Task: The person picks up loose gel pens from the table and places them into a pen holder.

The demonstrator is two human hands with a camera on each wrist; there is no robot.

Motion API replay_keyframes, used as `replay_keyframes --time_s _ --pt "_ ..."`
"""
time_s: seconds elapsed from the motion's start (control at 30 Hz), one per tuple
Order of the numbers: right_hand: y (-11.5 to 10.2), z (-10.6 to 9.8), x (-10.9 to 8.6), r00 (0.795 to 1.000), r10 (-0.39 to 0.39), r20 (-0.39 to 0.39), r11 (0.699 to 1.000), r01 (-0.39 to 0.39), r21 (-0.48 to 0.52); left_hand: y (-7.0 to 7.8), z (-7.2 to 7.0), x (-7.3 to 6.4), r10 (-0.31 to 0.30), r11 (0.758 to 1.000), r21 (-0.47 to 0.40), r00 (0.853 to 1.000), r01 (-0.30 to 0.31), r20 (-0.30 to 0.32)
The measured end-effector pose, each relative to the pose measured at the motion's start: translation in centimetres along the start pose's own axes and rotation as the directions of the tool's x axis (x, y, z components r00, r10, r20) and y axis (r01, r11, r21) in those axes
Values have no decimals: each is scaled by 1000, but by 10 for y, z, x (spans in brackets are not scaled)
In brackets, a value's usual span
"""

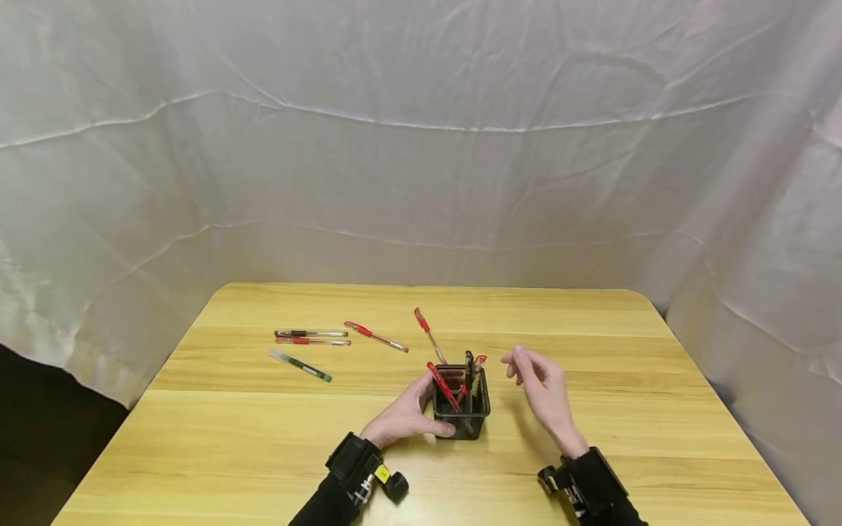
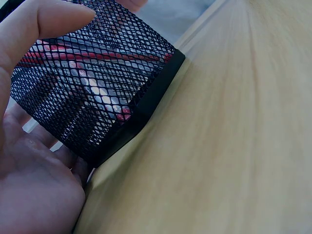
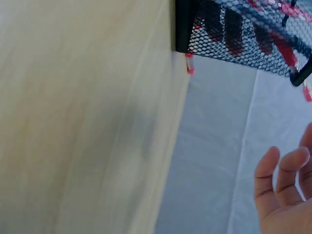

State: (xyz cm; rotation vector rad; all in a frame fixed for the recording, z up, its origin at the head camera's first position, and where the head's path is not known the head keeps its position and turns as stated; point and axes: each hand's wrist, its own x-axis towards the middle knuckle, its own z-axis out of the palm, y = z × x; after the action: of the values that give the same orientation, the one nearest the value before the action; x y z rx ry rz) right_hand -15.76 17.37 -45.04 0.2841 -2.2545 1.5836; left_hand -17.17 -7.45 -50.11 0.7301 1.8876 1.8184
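Note:
My left hand (image 1: 404, 418) grips a black mesh pen holder (image 1: 472, 427) from its left side, thumb across the near wall and the other fingers round the far side. The holder stands upright on the table and contains several pens, among them a red pen (image 1: 442, 386) leaning left and a black pen (image 1: 469, 369). Through the mesh (image 2: 105, 73) in the left wrist view, pen shafts slant towards the base. To the right of the holder, my right hand (image 1: 544, 383) hovers with loosely bent fingers, holding nothing; the right wrist view shows its fingers (image 3: 267, 175) apart from the holder.
Behind the holder lies a red pen (image 1: 430, 337). Farther left are another red pen (image 1: 376, 337), a black pen (image 1: 312, 333) beside a red one (image 1: 312, 341), and a green pen (image 1: 302, 365). A pale cloth (image 1: 421, 183) hangs behind the wooden table (image 1: 230, 453).

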Motion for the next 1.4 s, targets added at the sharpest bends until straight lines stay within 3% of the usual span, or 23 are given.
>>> replay_keyframes --time_s 0.1,0.2,0.27,0.37,0.47,0.53,0.6,0.7,0.8,0.9,1.17,1.3,1.4 --pt "6 -2 5 999 30 43 997 -33 71 1 0 -1 -12 1000 3 1000 12 -6" --pt "11 -4 6 981 22 194 989 -49 139 1 0 -1 -6 1000 5 1000 6 -10" --pt "15 -5 5 940 4 342 985 -62 161 0 0 0 2 1000 6 1000 -2 -7" --pt "20 -6 3 837 -45 546 979 -72 191 -1 0 0 4 1000 7 1000 -4 -5" --pt "23 -6 2 753 -54 656 975 -101 197 0 -1 0 -14 1000 -1 1000 14 -10" --pt "23 -5 1 724 -26 689 977 -129 172 0 -1 0 -37 999 -8 999 37 -17" --pt "22 -4 1 709 35 705 982 -156 108 1 -1 0 -47 999 -8 999 47 -20" --pt "19 -1 1 700 127 703 982 -190 12 2 0 0 -49 999 5 999 49 -21" --pt "16 2 1 705 176 687 977 -211 -34 3 1 1 -33 999 20 999 34 -23" --pt "15 6 3 719 158 677 979 -205 -11 3 2 2 -36 999 23 999 36 -23" --pt "25 10 8 757 44 652 998 -67 10 6 0 -1 -59 997 44 998 57 26" --pt "29 10 10 757 55 651 998 -62 -12 8 -4 -2 -75 997 17 995 74 64" --pt "31 10 10 750 70 657 997 -78 -17 8 -10 -4 -35 999 -3 994 36 104"
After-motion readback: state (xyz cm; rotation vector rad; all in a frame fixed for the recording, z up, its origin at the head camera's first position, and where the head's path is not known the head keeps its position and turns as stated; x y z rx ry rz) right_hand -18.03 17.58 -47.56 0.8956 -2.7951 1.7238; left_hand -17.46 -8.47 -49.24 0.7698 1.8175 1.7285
